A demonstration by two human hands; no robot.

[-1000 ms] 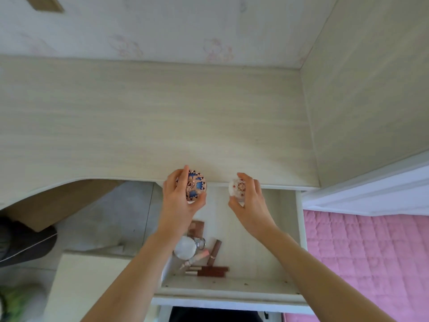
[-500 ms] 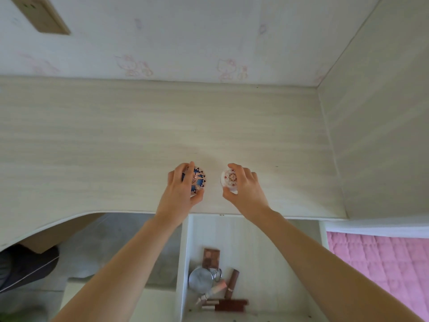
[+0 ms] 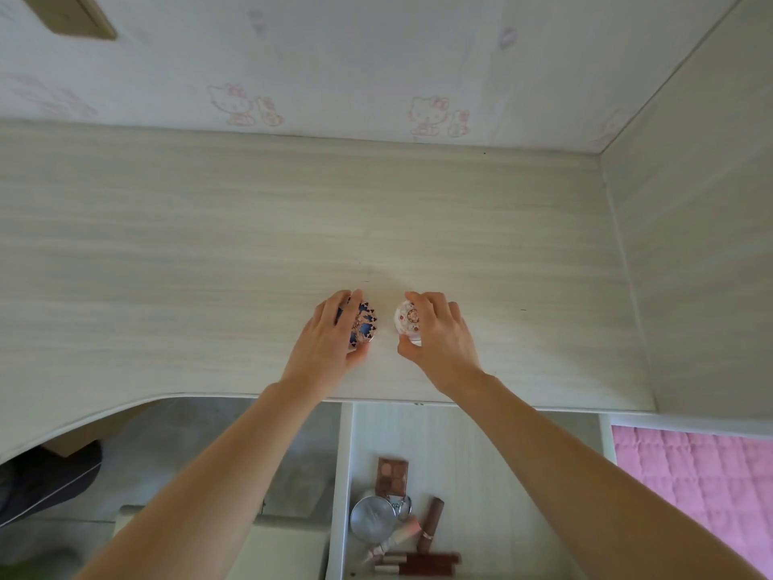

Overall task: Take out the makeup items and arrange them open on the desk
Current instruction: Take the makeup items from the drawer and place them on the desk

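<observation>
**Caller:** Fingers (image 3: 349, 305) of the left hand (image 3: 324, 349) are curled over the top of the blue patterned compact (image 3: 364, 326), thumb tucked under its near edge. That's a firm hold on it, down at the desk (image 3: 167, 253) surface.

**Analyst:** And the right hand (image 3: 443, 341) mirrors it, fingertips and thumb pinching the white round compact (image 3: 406, 322). Both cases sit just beyond the drawer (image 3: 468, 445), side by side with a narrow strip of desk between them.

**Caller:** Can you tell whether they're resting on the wood or hanging just above it?

**Analyst:** Not from this angle. Both lids look shut, though.

**Caller:** Down in the drawer, which is pulled out below the desk's front edge: a brown eyeshadow palette (image 3: 392, 475) toward the desk, a round silver mirror (image 3: 373, 519) just behind it.

**Analyst:** Beside that mirror, a brown lipstick tube (image 3: 431, 522), a pink tube (image 3: 395, 540) lying at a slant, and dark brown sticks (image 3: 422, 563) lying crosswise at the near end.

**Caller:** Right of the drawer, a pink quilt (image 3: 694, 487).
</observation>
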